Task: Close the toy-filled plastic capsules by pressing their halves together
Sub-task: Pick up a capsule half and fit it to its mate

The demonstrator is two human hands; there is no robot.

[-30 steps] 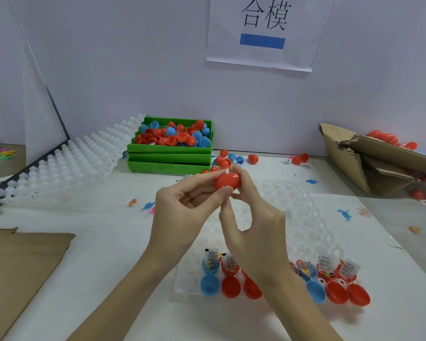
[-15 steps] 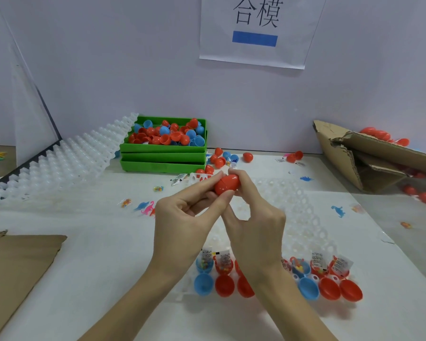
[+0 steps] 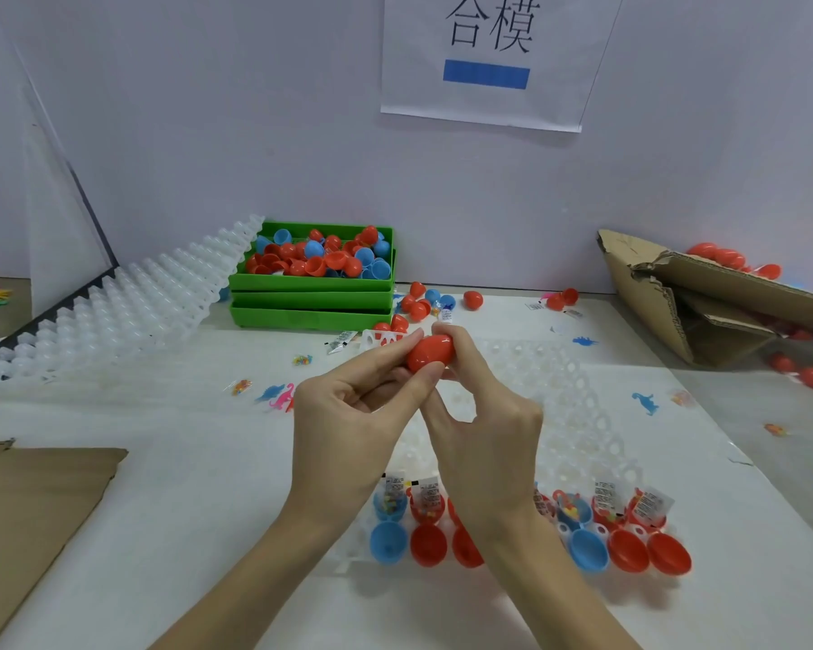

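A red capsule (image 3: 430,351) is held above the table between both hands, its two halves together. My left hand (image 3: 348,419) pinches its left end with thumb and fingers. My right hand (image 3: 482,429) pinches its right end. Below my wrists a clear plastic holder tray (image 3: 578,410) carries a front row of open capsules: a blue one (image 3: 388,541), red ones (image 3: 428,544), another blue (image 3: 587,551) and more red (image 3: 667,553), their upper halves holding small packaged toys. My right forearm hides part of that row.
Green stacked bins (image 3: 311,302) at the back hold loose red and blue halves. A white cell tray (image 3: 113,316) leans at the left. A torn cardboard box (image 3: 705,297) with closed red capsules lies at the right. Flat cardboard (image 3: 34,509) lies at the near left. Small toy dinosaurs are scattered about.
Both hands keep hold of the red capsule at about the same spot; my view has shifted slightly, so the scene sits a little lower and to the left.
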